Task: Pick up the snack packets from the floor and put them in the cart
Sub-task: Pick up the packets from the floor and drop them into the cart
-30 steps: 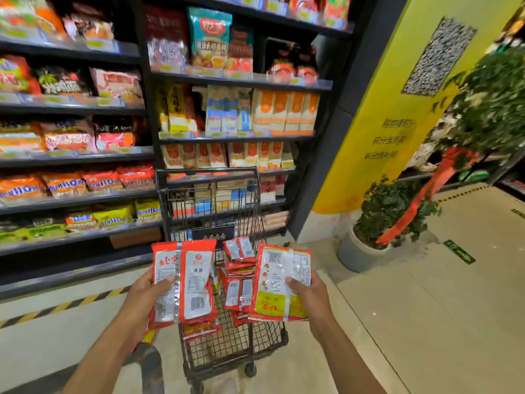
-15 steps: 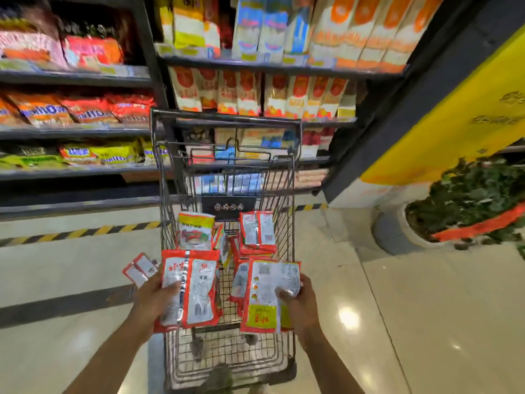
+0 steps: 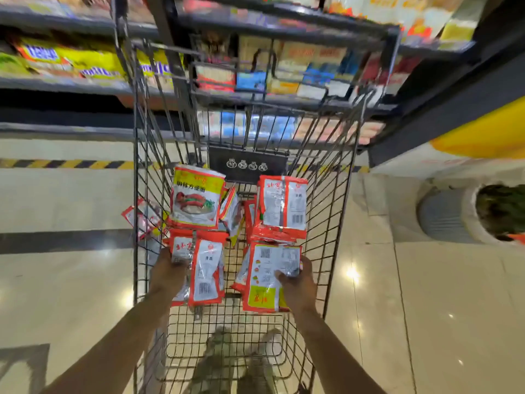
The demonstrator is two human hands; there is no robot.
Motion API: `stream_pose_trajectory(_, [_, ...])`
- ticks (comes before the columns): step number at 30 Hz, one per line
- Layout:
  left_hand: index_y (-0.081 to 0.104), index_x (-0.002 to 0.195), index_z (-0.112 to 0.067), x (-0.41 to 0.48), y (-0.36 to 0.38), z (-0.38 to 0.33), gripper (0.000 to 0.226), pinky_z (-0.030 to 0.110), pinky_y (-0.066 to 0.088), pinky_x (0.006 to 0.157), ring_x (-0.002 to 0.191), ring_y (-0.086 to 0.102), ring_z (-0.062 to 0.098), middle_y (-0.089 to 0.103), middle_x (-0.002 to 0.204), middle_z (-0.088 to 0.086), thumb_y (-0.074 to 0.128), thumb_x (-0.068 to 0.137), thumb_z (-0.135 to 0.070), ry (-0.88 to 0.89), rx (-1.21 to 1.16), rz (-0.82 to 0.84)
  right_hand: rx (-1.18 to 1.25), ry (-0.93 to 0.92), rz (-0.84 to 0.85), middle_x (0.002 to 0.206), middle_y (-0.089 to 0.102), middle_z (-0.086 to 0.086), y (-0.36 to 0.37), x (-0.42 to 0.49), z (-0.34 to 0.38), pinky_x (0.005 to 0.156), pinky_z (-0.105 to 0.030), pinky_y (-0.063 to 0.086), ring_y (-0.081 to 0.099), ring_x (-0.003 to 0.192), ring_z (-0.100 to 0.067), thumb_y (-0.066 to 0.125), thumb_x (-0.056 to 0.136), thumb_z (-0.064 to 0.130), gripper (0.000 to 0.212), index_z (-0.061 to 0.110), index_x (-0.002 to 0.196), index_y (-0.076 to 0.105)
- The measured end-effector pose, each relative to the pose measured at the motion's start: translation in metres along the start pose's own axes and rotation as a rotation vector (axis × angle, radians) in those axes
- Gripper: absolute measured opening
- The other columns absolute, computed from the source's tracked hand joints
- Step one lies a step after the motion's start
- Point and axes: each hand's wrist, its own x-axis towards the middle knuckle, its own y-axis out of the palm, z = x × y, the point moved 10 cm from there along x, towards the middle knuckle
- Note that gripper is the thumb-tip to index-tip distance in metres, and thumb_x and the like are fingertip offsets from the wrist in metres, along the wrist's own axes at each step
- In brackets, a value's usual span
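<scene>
**Step in hand:** depositing.
- Left hand [image 3: 167,273]: fingers curled round a stack of red-and-white packets [image 3: 206,271].
- Right hand [image 3: 298,282]: gripping a second bundle [image 3: 265,280].
- Both loads are inside the cart [image 3: 342,211], at its near end, above the wire floor.
- Loose packets [image 3: 282,207] lie at the cart's far end.

**Next move, judged:** lower both loads and let go.

**Outstanding:** a stray packet [image 3: 139,220] seems to lie outside the cart's left wall.

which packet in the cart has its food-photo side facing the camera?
The yellow-topped packet at the cart's far end, ahead of the left hand. The other legible packets, held ones included, show white barcoded backs.
</scene>
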Motion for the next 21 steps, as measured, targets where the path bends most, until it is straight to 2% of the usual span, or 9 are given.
stream_pose_trajectory(3, [0.063,0.126,-0.010,0.036,0.019,0.021,0.030,0.047,0.053,0.093,0.109,0.068,0.043,0.072,0.121,0.019,0.063,0.096,-0.012,-0.005,0.055,-0.011,-0.016,0.003,-0.001,0.117,0.070,-0.002,0.020,0.031,-0.016,0.099,-0.055,0.056,0.068,0.113,-0.028,0.078,0.086,0.000,0.057,0.013,0.135,0.052])
stream_pose_trajectory(5, [0.057,0.134,-0.007,0.045,0.026,0.029,0.037,0.051,0.052,0.096,0.113,0.065,0.047,0.068,0.127,0.023,0.062,0.098,-0.016,-0.009,0.106,-0.043,-0.078,-0.015,0.023,0.119,0.068,0.000,0.031,0.045,-0.027,0.098,-0.054,0.056,0.067,0.110,-0.024,0.081,0.086,0.015,0.056,0.022,0.134,0.053])
stream_pose_trajectory(7, [0.050,0.135,-0.007,0.045,0.028,0.027,0.040,0.054,0.051,0.096,0.115,0.063,0.048,0.065,0.128,0.025,0.060,0.099,-0.021,0.004,0.153,-0.090,-0.184,-0.038,0.027,0.123,0.061,0.003,0.035,0.048,-0.034,0.097,-0.046,0.055,0.062,0.111,-0.020,0.076,0.088,0.048,0.054,0.042,0.133,0.047])
stream_pose_trajectory(9, [0.049,0.134,-0.010,0.036,0.026,0.014,0.038,0.055,0.053,0.097,0.115,0.063,0.044,0.064,0.127,0.020,0.057,0.098,-0.023,0.114,0.140,-0.144,-0.281,-0.149,-0.018,0.133,0.053,0.001,0.037,0.042,-0.028,0.091,-0.045,0.056,0.055,0.119,-0.019,0.052,0.081,0.081,0.079,0.039,0.147,0.039])
stream_pose_trajectory(11, [0.044,0.141,-0.013,0.019,0.024,-0.001,0.048,0.055,0.051,0.104,0.122,0.058,0.037,0.059,0.133,0.014,0.055,0.095,-0.023,0.279,0.141,-0.183,-0.457,-0.227,-0.065,0.144,0.041,-0.002,0.038,0.027,-0.013,0.098,-0.051,0.053,0.045,0.130,-0.025,0.053,0.092,0.061,0.074,0.031,0.155,0.029])
stream_pose_trajectory(13, [0.030,0.155,-0.010,-0.002,0.023,-0.011,0.067,0.054,0.040,0.117,0.139,0.042,0.036,0.044,0.150,0.017,0.056,0.094,-0.022,0.419,0.305,-0.235,-0.706,-0.357,-0.142,0.153,0.036,-0.011,0.040,0.012,0.007,0.109,-0.053,0.046,0.039,0.138,-0.031,0.051,0.095,0.042,0.069,0.020,0.156,0.029])
stream_pose_trajectory(15, [0.027,0.159,-0.011,-0.022,0.036,-0.023,0.065,0.055,0.032,0.121,0.148,0.033,0.038,0.034,0.159,0.019,0.046,0.101,-0.034,0.645,0.547,-0.226,-0.923,-0.514,-0.106,0.156,0.037,-0.017,0.057,0.004,0.005,0.113,-0.053,0.042,0.037,0.144,-0.035,0.054,0.099,0.041,0.067,0.012,0.156,0.034])
stream_pose_trajectory(17, [0.027,0.161,-0.017,-0.030,0.063,-0.013,0.061,0.057,0.021,0.125,0.153,0.027,0.041,0.028,0.166,0.018,0.041,0.104,-0.034,0.860,0.722,-0.121,-0.991,-0.538,0.005,0.161,0.034,-0.021,0.071,0.007,-0.017,0.114,-0.058,0.040,0.033,0.149,-0.042,0.053,0.102,0.043,0.068,0.010,0.158,0.033])
stream_pose_trajectory(21, [0.017,0.166,-0.023,-0.021,0.082,0.024,0.066,0.049,-0.006,0.129,0.160,-0.006,0.035,0.001,0.174,0.010,0.032,0.106,-0.046,0.919,0.828,0.007,-0.996,-0.510,0.069,0.168,0.023,-0.025,0.077,0.012,-0.041,0.124,-0.059,0.028,0.023,0.155,-0.046,0.028,0.103,0.057,0.075,0.009,0.162,0.029])
